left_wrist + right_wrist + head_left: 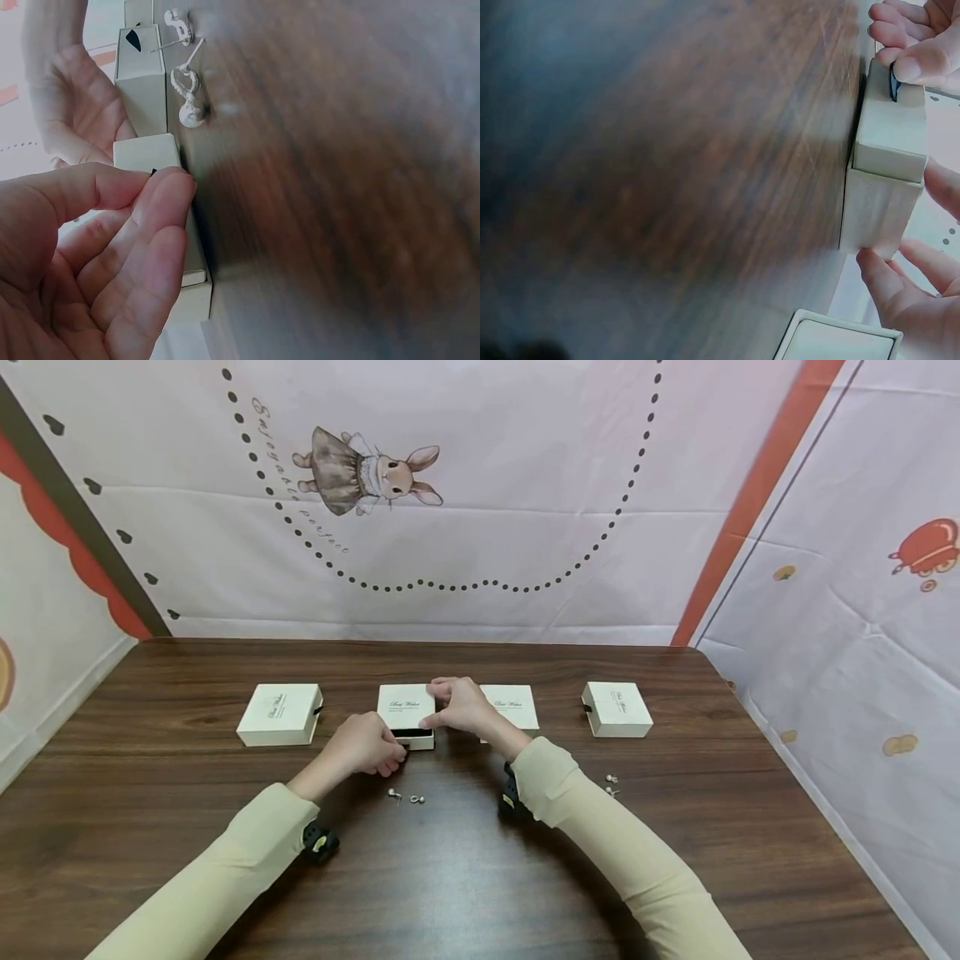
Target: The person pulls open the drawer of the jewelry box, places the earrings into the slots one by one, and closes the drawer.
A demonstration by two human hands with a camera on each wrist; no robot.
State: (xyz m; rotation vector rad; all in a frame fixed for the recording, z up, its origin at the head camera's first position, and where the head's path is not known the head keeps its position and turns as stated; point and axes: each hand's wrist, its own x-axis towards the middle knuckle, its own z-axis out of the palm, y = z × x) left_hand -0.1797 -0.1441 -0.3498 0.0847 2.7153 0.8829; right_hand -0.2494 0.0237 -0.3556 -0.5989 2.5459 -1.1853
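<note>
A small cream drawer-style jewelry box (397,700) with printed lettering lies on the table, its inner drawer (422,744) slid partly out toward me. My left hand (362,743) pinches the drawer's black ribbon tab (894,84) between thumb and fingertip. Around the right side of the box's outer sleeve, my right hand (461,706) holds with thumb and fingers spread. A dark inside shows in the gap of the drawer. Just in front of the box lie two pearl earrings (394,794), seen closer in the left wrist view as silver studs with a pearl (192,115).
Another cream box (513,702) sits right behind my right wrist, partly hidden. One more box (277,714) stands at left, and another (619,708) at right. Two small earrings (611,785) lie beyond my right forearm. A printed cloth (517,552) hangs behind the table.
</note>
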